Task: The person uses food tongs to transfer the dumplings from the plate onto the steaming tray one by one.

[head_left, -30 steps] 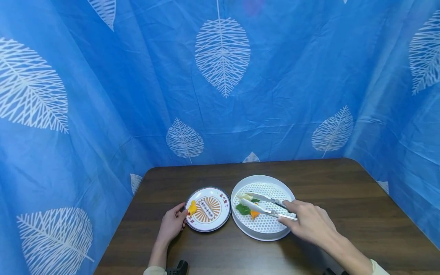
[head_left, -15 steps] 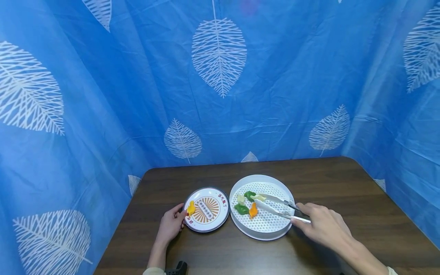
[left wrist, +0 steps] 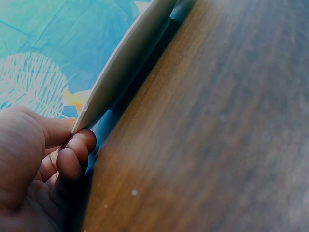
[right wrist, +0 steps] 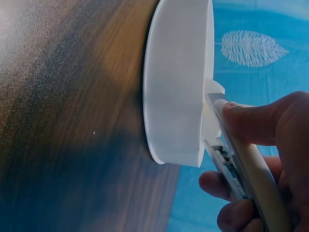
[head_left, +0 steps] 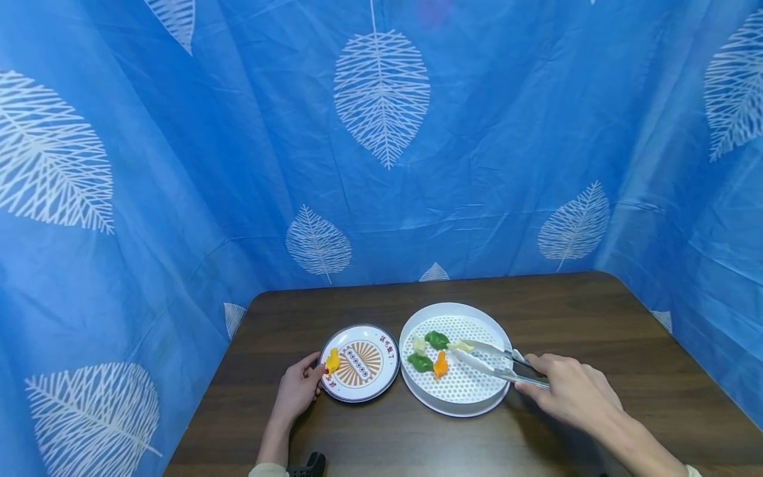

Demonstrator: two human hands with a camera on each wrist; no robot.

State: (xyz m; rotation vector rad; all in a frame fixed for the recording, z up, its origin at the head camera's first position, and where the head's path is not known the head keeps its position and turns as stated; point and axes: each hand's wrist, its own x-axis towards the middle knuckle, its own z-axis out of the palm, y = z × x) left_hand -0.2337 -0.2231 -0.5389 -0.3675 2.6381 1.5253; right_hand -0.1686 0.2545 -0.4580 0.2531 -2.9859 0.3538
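My left hand point(head_left: 300, 385) pinches the left rim of a white plate point(head_left: 379, 381), thumb above and fingers beneath, as the left wrist view shows. A small yellow dumpling-like piece point(head_left: 332, 361) lies on the plate near the thumb. My right hand point(head_left: 575, 391) grips metal tongs point(head_left: 512, 375), which reach over the rim of a round white perforated tray point(head_left: 461, 411). At the tong tips is a pale yellow piece point(head_left: 460, 346); I cannot tell whether they clamp it. Two green pieces point(head_left: 437, 340), an orange piece point(head_left: 440, 365) and another pale piece point(head_left: 419, 345) lie left of it.
The plate and tray stand side by side on a dark wooden table point(head_left: 357, 437). Blue cloth point(head_left: 477, 132) with white leaf prints hangs behind and along both sides. A black strap device point(head_left: 310, 465) is at the left wrist.
The right hand and tongs have drawn back to the right, and the pale yellow piece at their tips has shifted right within the tray. The left hand stays on the plate rim.
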